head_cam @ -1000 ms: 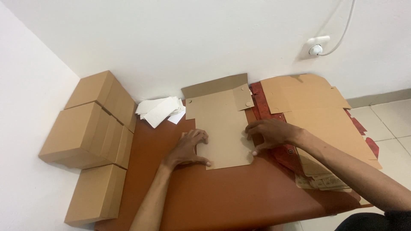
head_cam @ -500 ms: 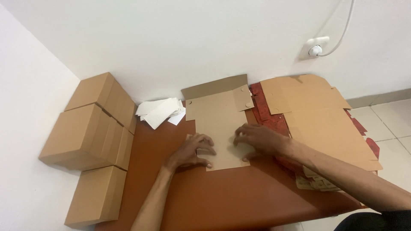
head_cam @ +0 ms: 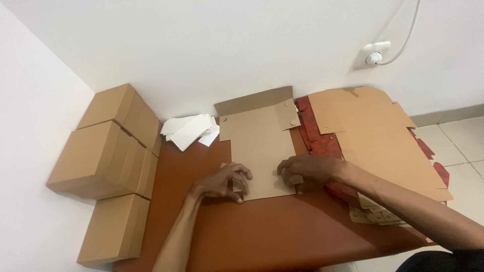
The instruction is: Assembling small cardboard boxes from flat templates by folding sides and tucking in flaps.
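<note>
The brown worktop spreads under both hands and runs back to the white wall far beyond the fingertips. Well to the left of the left fingers stand closed cardboard boxes, stacked against the corner, with one more at the front. To the right of the right fingers lies a stack of flat cardboard sheets, resting on red printed sheets that show at its edges.

Between the two hands, and reaching away from the fingers toward the wall, lies the flat cardboard blank, with its far flap bent up near the wall. The left hand is at the near left corner of the blank; its fingers are curled in and pinch a small flap at that edge. The right hand rests on the near right edge of the blank, its fingers bent and pressing on the cardboard; whether they grip a flap I cannot tell.

Beyond the left fingers, just left of the blank, sits a small heap of white paper slips.
</note>
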